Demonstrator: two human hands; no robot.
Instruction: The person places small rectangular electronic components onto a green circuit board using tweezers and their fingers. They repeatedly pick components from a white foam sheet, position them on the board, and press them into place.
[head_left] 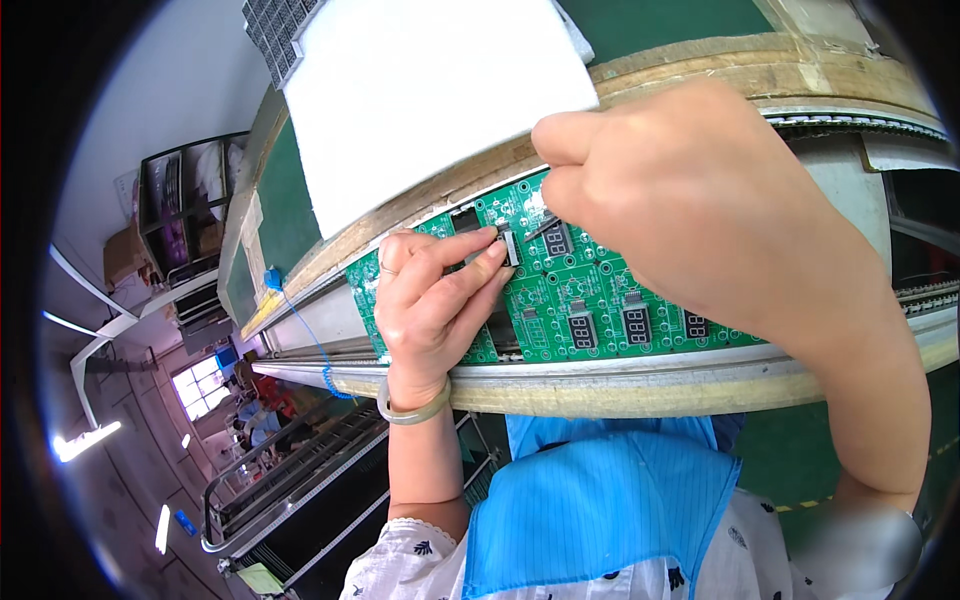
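Observation:
A long green circuit board panel lies on the rail in front of me, with several black digit displays seated on it. Thumb and forefinger of my left hand pinch a small display module, its pale edge showing, over the panel's left part. To the right, my right hand hovers above the panel with its fingers curled closed. From below those fingers a thin dark tip sticks out beside another display; whatever my fingers grip is mostly hidden.
A white foam sheet lies beyond the panel, a grey gridded tray at its far left corner. A wooden edge runs behind the rail. A blue coiled cord hangs at the left, and metal racks stand further left.

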